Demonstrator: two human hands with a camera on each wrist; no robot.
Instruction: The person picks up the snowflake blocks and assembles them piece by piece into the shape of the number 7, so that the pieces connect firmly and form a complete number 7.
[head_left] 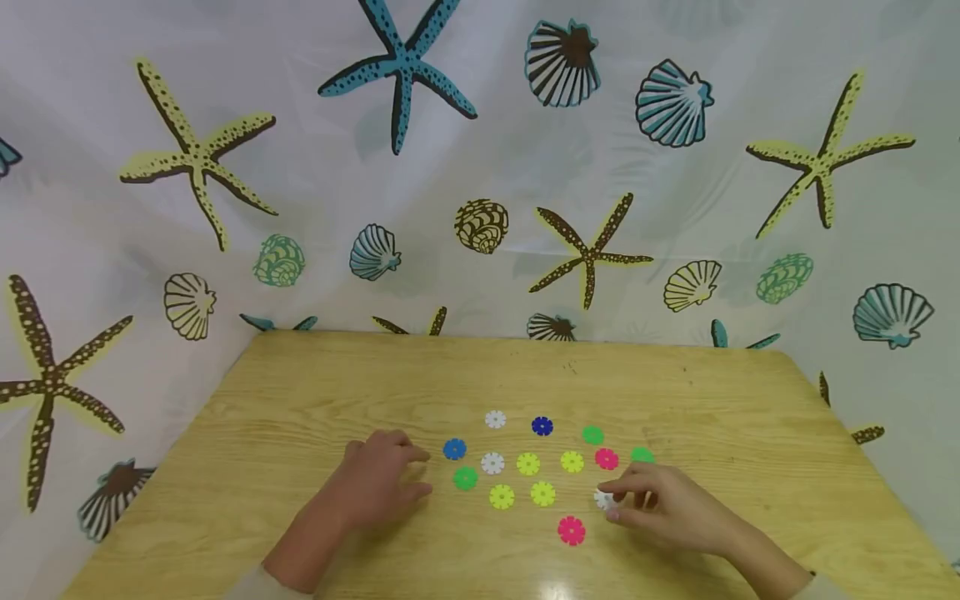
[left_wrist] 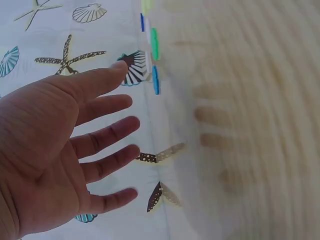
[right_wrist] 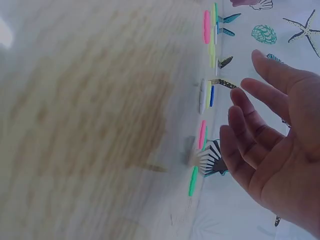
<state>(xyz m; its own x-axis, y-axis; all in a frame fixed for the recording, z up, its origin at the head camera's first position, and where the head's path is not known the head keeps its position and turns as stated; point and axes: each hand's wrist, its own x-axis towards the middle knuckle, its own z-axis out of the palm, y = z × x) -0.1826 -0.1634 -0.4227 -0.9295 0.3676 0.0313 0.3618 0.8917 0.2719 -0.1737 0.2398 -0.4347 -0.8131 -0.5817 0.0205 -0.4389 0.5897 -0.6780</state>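
Observation:
Flat notched discs lie spread on the wooden table. My left hand (head_left: 378, 483), fingers apart and holding nothing, is just left of a blue disc (head_left: 454, 449) and a green disc (head_left: 465, 477). In the left wrist view the left hand (left_wrist: 65, 150) has its fingers extended. My right hand (head_left: 671, 504) hovers at a white disc (head_left: 603, 499), partly covering it. The right wrist view shows the right hand (right_wrist: 280, 135) with relaxed fingers, thumb and index apart, and nothing between them; the white disc (right_wrist: 202, 96) lies on the table beyond the fingertips.
Several yellow discs (head_left: 528, 464) lie between the hands, with a pink disc (head_left: 572, 531) nearer the front edge. A dark blue disc (head_left: 542, 426) and a white one (head_left: 495, 419) are farther back. Behind the wooden table (head_left: 337, 383) hangs a patterned cloth (head_left: 315, 167).

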